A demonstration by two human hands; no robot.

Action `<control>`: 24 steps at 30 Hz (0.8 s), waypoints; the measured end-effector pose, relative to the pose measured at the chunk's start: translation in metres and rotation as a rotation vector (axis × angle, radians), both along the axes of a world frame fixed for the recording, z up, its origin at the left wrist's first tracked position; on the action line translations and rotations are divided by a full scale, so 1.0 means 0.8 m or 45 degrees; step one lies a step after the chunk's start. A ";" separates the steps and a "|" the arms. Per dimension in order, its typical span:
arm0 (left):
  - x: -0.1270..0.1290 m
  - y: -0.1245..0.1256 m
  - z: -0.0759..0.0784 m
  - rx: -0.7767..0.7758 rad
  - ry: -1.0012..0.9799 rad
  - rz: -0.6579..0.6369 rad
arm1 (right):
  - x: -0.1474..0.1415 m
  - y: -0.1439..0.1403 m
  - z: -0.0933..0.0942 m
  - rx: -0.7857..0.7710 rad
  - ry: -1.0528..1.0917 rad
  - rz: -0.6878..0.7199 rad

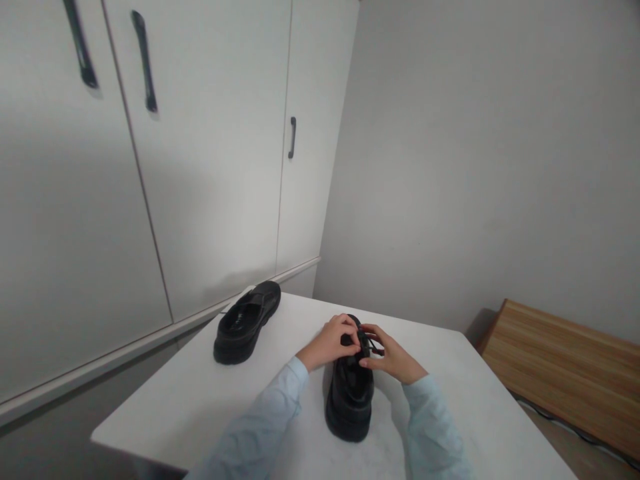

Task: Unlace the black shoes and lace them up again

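A black shoe stands on the white table, its heel toward me. My left hand and my right hand are both at the shoe's front, pinching its dark lace between the fingertips. Both arms wear light blue sleeves. A second black shoe lies apart at the table's far left corner, with neither hand on it.
White cabinet doors with dark handles rise behind the table on the left. A plain grey wall fills the right. A wooden bench top sits low at the right, with a dark cable beneath it.
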State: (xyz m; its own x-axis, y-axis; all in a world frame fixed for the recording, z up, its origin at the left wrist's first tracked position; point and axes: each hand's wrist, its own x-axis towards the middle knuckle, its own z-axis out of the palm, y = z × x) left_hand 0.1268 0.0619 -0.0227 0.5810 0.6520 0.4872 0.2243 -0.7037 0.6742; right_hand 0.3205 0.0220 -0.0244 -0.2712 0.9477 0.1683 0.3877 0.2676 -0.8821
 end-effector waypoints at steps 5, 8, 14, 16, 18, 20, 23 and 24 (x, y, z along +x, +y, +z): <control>-0.012 0.005 0.012 -0.051 -0.142 -0.123 | 0.006 0.006 -0.009 -0.079 0.030 0.053; -0.024 0.009 0.021 -0.239 -0.373 -0.187 | 0.007 0.008 -0.010 -0.101 -0.007 0.067; -0.036 0.004 0.035 -0.785 -0.701 -0.380 | 0.003 0.004 -0.003 -0.106 -0.082 0.053; -0.035 0.000 0.035 -0.852 -0.706 -0.401 | 0.002 0.004 -0.002 -0.106 -0.091 0.051; -0.033 -0.002 0.036 -0.887 -0.698 -0.428 | 0.003 0.004 -0.003 -0.108 -0.092 0.052; -0.033 -0.004 0.036 -0.911 -0.697 -0.459 | 0.003 0.003 -0.002 -0.112 -0.095 0.049; -0.036 -0.006 0.036 -0.958 -0.676 -0.508 | 0.002 0.002 0.000 -0.116 -0.104 0.044; -0.037 -0.005 0.037 -0.981 -0.649 -0.533 | 0.002 0.002 0.000 -0.115 -0.104 0.043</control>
State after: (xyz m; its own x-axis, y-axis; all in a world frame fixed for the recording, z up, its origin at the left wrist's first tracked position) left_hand 0.0973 0.0575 0.0066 0.6753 0.6850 0.2735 -0.3815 0.0071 0.9243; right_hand 0.3222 0.0235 -0.0244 -0.3126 0.9481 0.0587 0.4516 0.2027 -0.8689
